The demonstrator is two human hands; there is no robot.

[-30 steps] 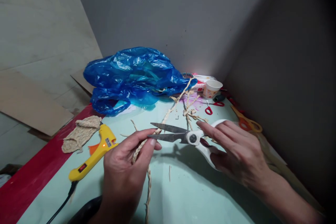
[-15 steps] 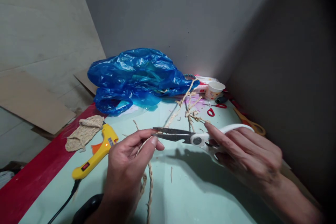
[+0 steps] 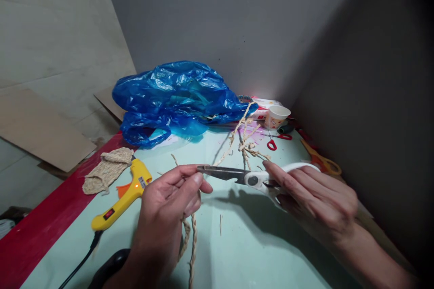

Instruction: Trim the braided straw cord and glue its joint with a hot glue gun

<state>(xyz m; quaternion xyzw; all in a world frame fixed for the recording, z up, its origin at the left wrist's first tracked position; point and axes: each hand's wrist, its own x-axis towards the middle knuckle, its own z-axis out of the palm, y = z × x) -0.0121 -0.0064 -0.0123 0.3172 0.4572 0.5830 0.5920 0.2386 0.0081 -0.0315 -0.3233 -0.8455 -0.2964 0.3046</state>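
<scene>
White-handled scissors (image 3: 252, 179) are gripped in my right hand (image 3: 322, 194), with fingers through the handles. Their dark blades are together, and the tips touch the thumb and forefinger of my left hand (image 3: 172, 203). That hand pinches a braided straw cord (image 3: 193, 244); the pinched part is mostly hidden by fingers. Lengths of the cord hang below the left hand onto the table. Beyond the blade tips, another pale cord (image 3: 233, 137) runs up toward a blue bag. A knotted bunch of straw strands (image 3: 249, 146) lies behind the scissors.
On the left are a yellow glue gun (image 3: 122, 201) with its light on and a woven straw piece (image 3: 108, 169). A blue plastic bag (image 3: 176, 95) fills the back. A paper cup (image 3: 277, 117), red-handled scissors (image 3: 272, 144) and orange-handled scissors (image 3: 325, 162) sit at right. Walls stand behind and right.
The scissor blades, slightly apart before, have come together at my left fingertips. My right hand has moved slightly left. The short strand at the left fingers no longer shows.
</scene>
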